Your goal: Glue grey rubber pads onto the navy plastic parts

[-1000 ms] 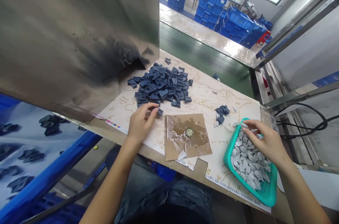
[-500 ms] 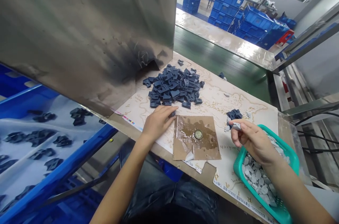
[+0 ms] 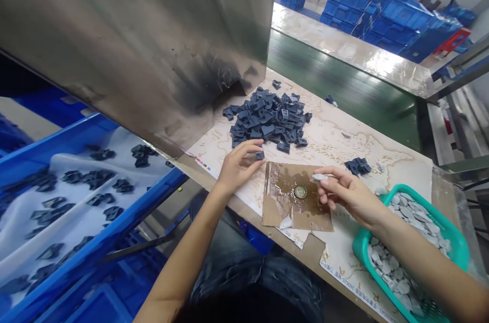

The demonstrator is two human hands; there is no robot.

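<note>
My left hand pinches a small dark blue-grey plastic part between thumb and fingers, just in front of a heap of the same dark parts. Between finger and thumb of my right hand is a small light grey piece, held over the right side of a cardboard square. That cardboard is wet with a shiny liquid, and a small round cap-like disc sits in its middle. Under my right forearm stands a green plastic basket full of light grey pieces.
A metal panel rises at the left of the table. Behind the table runs a green conveyor belt. A blue crate with dark parts on white cloth is at lower left. A few dark parts lie near the basket.
My right hand has moved left from beside the basket to above the cardboard, carrying the light grey piece. My left hand has lifted slightly, showing its dark part more clearly. The camera view has shifted.
</note>
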